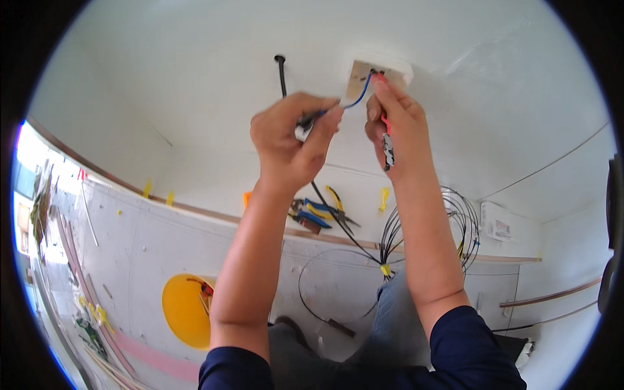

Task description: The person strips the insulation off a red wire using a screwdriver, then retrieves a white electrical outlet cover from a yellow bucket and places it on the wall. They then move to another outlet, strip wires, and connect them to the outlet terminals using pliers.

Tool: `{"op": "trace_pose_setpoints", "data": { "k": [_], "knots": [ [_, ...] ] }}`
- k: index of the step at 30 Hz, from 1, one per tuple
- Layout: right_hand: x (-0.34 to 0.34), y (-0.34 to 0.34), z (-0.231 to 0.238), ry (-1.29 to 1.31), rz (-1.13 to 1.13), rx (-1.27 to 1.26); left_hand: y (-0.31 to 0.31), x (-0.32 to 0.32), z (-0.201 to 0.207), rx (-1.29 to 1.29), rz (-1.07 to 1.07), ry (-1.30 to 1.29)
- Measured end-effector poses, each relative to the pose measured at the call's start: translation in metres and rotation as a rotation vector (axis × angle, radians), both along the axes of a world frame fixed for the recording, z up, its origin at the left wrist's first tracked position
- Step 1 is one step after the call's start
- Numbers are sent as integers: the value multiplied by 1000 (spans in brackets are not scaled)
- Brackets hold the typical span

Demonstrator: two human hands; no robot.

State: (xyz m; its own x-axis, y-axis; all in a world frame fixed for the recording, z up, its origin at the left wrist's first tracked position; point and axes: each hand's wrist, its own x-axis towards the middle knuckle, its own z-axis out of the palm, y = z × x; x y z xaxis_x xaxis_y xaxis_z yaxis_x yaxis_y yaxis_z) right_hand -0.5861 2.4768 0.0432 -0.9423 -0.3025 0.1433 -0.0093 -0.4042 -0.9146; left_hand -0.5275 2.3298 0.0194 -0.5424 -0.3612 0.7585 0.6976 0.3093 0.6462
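Observation:
A white square wall box [357, 80] is fixed on the pale panel in front of me, with wires coming out of its middle. My left hand [289, 140] is closed, thumb and forefinger pinching the free end of a blue wire [364, 93]. A dark piece [308, 121] shows in that grip, but its kind is unclear. My right hand [400, 120] is closed just below the box, its fingertips at a red wire [385, 122] by the opening. Below the right fingers, against the palm, hangs a crumpled black-and-silver strip [389, 151].
Pliers [325, 211] with blue and yellow handles lie on the ledge below my hands. Coiled black cable [455, 224] and a white carton [495, 221] stand to the right. A black cable [282, 75] leaves a panel hole. A yellow hard hat [182, 312] sits lower left.

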Motion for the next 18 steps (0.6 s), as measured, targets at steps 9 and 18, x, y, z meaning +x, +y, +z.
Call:
{"op": "trace_pose_setpoints", "data": {
  "k": [9,18],
  "knots": [
    [-3,4,3,70,68,-20,8,1,-4,-45,-45,8],
    [-15,-2,-8,144,83,-33,3,9,-8,-119,58,-88]
  ]
}}
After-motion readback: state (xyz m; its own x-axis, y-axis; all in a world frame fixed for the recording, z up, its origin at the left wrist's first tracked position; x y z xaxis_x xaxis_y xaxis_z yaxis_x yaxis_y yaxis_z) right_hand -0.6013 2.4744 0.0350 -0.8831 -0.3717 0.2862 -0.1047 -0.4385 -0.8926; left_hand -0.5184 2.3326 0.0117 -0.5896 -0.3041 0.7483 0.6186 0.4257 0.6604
